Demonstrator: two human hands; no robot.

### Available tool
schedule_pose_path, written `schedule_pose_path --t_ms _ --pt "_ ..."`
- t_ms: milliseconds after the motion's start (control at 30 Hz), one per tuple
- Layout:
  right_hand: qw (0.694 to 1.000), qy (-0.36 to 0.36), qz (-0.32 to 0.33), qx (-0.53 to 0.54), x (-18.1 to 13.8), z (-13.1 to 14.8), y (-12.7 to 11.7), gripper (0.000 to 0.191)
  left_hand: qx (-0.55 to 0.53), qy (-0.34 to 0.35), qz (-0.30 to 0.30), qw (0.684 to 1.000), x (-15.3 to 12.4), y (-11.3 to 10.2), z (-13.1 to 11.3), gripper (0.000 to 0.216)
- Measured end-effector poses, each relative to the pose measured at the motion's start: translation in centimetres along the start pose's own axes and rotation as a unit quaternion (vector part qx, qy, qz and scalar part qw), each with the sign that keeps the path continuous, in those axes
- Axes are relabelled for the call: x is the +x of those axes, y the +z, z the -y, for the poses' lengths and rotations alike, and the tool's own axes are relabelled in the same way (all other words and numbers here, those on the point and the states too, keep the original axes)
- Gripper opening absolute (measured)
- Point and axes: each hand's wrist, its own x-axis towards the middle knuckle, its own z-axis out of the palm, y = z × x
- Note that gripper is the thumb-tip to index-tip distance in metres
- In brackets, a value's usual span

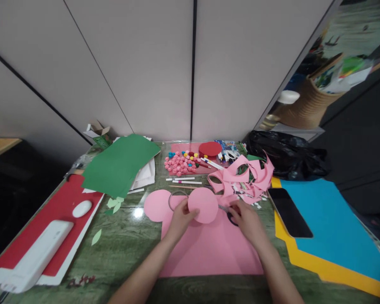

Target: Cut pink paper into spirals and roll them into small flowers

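Note:
My left hand [183, 218] pinches the lower left edge of a pink paper circle [203, 204], thumb on top. To its right, my right hand [243, 216] is closed round the black handles of a pair of scissors [223, 207], whose blade points left toward the circle's edge. Whether the blade touches the paper I cannot tell. Beneath both hands lies a large pink paper sheet [205, 257]. Another pink circle [157, 205] rests flat at the sheet's upper left corner, beside a thin grey ring [174, 197] partly behind my left hand.
Pink paper offcuts [256, 177] are heaped behind my right hand. Pink pom-poms [179, 162], red circles [210, 148] and pens stand farther back. Left lie green paper [120, 162], red paper [68, 198] and a white power strip [39, 253]; right, a phone [289, 212] on blue paper [332, 223].

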Motion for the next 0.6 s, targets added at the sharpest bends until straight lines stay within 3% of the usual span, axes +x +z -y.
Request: schedule_pose_path --t_ms 167,400,500,600 --pt "0.994 -0.015 -0.013 -0.107 -1.5 -1.4 0.4 0.018 0.003 0.003 0.0 1.0 0.0 -0.8 0.0 0.038" --pt "0.985 -0.02 -0.029 -0.171 -2.5 -2.0 0.2 0.02 0.034 0.012 0.002 0.999 -0.1 -1.7 -0.4 0.037" --pt "0.995 -0.019 0.012 -0.098 -3.3 -2.0 -0.3 0.02 0.051 0.018 -0.01 0.998 0.0 -2.0 -0.4 0.036" --pt "0.989 0.05 0.091 0.103 -4.4 -0.8 -0.4 0.021 0.066 0.021 -0.019 0.997 0.1 -2.2 -0.3 0.035"
